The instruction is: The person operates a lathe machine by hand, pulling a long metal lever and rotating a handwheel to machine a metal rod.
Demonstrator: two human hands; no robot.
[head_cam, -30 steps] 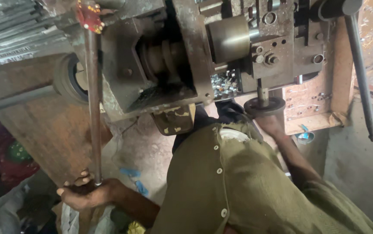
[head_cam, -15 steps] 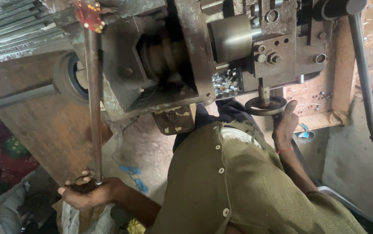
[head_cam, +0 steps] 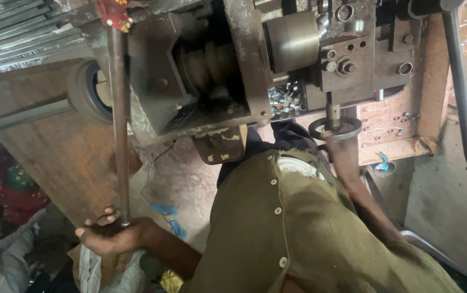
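Rusty steel is filling most of my view: a heavy machine (head_cam: pixel 217 70) is sitting across the top, with a dull metal drum (head_cam: pixel 293 40) sticking out of its right half. I am looking down over my own olive shirt (head_cam: pixel 309 228) at both arms.

My left hand (head_cam: pixel 111 236) is gripping the bottom end of a long thin lever (head_cam: pixel 119 125), fingers (head_cam: pixel 106 217) wrapped tight around it. That lever is running almost straight up from my fist to a red-painted fitting (head_cam: pixel 114 13) at the machine's upper left corner. It is standing just in front of a round black wheel (head_cam: pixel 84 89) and a brown wooden board (head_cam: pixel 60 157).

My right hand (head_cam: pixel 344 149) is reaching up to a small round handwheel (head_cam: pixel 335 129) hanging under the machine on a short vertical shaft (head_cam: pixel 333 111). The hand is blurred and sitting right below the wheel's rim, so I cannot tell whether its fingers are closed on it or only touching it.

Small shiny metal rings (head_cam: pixel 283 100) are lying heaped in a pocket between the drum and the handwheel. Another long dark handle (head_cam: pixel 460 92) is hanging down at the far right, well apart from both hands. Red patterned cloth (head_cam: pixel 5 184) is showing at the left edge.
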